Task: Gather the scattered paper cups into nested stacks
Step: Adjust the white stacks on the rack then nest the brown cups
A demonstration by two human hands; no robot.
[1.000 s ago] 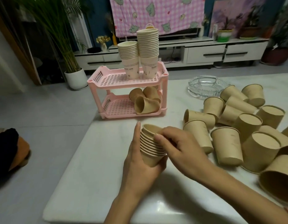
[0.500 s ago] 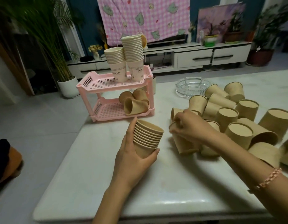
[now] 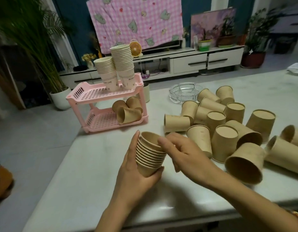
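Right hand [image 3: 183, 153] back, pinch on nested stack [image 3: 150, 156] in left hand's [image 3: 138, 178] grip; white cups [image 3: 109, 79] "MUSIC LIFE".

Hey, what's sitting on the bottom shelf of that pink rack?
Three brown cups lie tipped together on the lower shelf. The upper shelf covers the space behind them, so more could be hidden.

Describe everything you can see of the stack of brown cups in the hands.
The nested stack of brown paper cups holds roughly ten plain, kraft-looking cups, rolled rims layered closely, mouth up and slightly tilted. It is held above the white table. The left hand grips its base and left side; the right hand pinches the top cup's rim.
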